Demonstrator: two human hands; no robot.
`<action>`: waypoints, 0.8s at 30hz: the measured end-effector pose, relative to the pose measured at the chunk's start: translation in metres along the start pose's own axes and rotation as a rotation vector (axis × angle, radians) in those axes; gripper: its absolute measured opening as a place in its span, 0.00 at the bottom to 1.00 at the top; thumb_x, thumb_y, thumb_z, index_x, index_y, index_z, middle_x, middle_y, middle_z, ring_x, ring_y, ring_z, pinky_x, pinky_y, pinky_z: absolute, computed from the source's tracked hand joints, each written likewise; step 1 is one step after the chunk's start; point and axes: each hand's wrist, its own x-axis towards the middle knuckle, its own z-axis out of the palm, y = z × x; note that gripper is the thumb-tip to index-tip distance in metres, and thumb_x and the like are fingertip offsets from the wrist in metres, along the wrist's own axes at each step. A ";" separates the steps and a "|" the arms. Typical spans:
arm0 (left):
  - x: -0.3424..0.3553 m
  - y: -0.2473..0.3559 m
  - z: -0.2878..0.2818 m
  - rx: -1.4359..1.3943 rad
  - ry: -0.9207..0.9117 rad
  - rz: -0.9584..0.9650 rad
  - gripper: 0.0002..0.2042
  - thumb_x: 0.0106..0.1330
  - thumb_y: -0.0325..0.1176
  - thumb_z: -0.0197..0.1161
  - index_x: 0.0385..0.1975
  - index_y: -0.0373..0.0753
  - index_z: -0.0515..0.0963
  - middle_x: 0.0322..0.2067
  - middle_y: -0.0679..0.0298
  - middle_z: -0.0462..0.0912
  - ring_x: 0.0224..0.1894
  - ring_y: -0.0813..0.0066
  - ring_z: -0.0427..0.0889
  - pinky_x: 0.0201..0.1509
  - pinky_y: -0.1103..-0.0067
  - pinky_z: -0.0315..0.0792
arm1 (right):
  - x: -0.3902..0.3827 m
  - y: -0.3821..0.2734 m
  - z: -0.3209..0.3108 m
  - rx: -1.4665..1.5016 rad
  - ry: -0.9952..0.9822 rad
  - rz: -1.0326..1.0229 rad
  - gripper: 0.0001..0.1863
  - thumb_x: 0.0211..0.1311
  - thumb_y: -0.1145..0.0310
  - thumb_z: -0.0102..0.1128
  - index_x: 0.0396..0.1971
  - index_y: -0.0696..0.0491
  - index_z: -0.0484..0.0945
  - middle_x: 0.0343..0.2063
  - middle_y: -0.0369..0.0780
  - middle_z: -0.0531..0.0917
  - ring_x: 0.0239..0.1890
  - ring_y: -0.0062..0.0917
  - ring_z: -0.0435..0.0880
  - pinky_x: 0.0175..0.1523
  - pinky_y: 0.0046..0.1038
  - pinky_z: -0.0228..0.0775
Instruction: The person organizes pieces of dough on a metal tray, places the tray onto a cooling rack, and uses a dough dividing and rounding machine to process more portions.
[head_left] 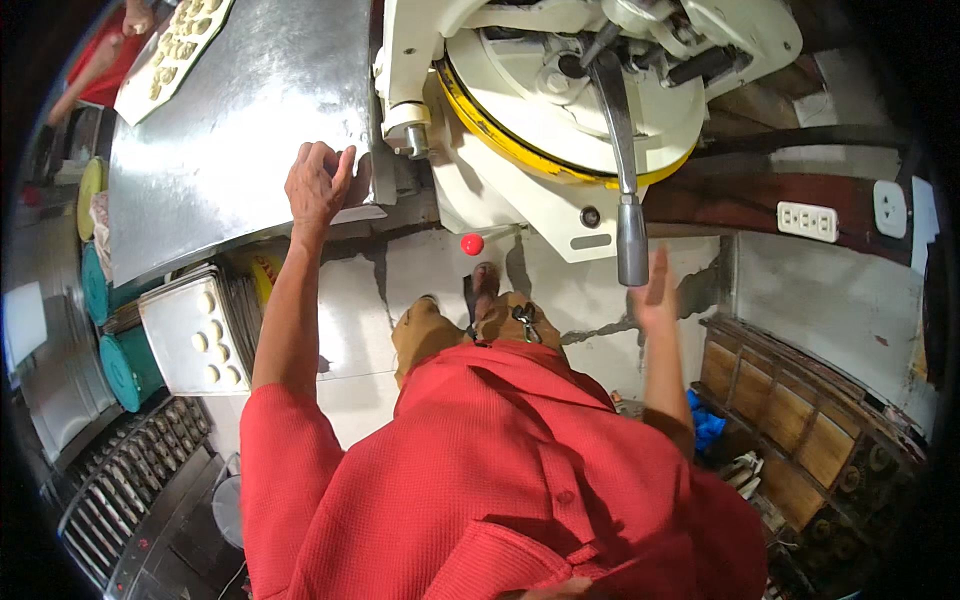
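The person's right hand (655, 293) is open, its fingers pointing forward just beside the grey grip (632, 243) of a long metal lever (613, 125); the grip lies at the thumb side of this hand, and whether the skin touches it cannot be told. The left hand (318, 182) rests at the near right corner of a shiny metal table (235, 190), fingers loosely curled and thumb held out; whether it grips anything cannot be told. The lever is well apart from this hand, off to its right, and slants across the round white plate (510, 90) of a cream-coloured machine (480, 190) with a yellow rim (520, 150). A red ball (472, 244) shows between the two hands, near the machine's front edge. Farther out on the left, a pale tray (133, 106) of small dough pieces (172, 50) lies on the table's far side, near another person in red (95, 70). Below the table, a stack of trays (165, 352) bears pale rounds (216, 328) on top, beside a teal tub (122, 370). On the right, a wall socket (807, 222) sits beyond the right hand, with wooden panels (780, 410) lower down.
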 end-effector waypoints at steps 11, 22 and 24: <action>-0.149 0.148 -0.016 -1.038 -0.596 -0.679 0.26 0.76 0.57 0.51 0.46 0.36 0.79 0.36 0.63 0.83 0.33 0.77 0.77 0.39 0.78 0.71 | -0.052 0.052 0.101 0.514 0.112 0.138 0.20 0.79 0.49 0.43 0.33 0.50 0.65 0.24 0.34 0.68 0.24 0.27 0.66 0.41 0.39 0.70; -0.171 0.149 0.021 -1.776 -0.574 -1.097 0.35 0.75 0.63 0.41 0.67 0.38 0.67 0.63 0.58 0.76 0.66 0.61 0.72 0.70 0.61 0.62 | -0.170 0.067 -0.085 0.238 0.436 0.192 0.19 0.71 0.43 0.53 0.32 0.43 0.69 0.22 0.28 0.66 0.22 0.18 0.65 0.34 0.27 0.59; -0.196 0.143 0.026 -1.663 -0.580 -1.167 0.34 0.75 0.62 0.42 0.67 0.39 0.67 0.63 0.59 0.76 0.65 0.61 0.73 0.70 0.61 0.63 | -0.172 0.075 -0.096 0.223 0.556 0.152 0.20 0.69 0.41 0.55 0.35 0.44 0.72 0.23 0.28 0.69 0.23 0.18 0.68 0.34 0.26 0.59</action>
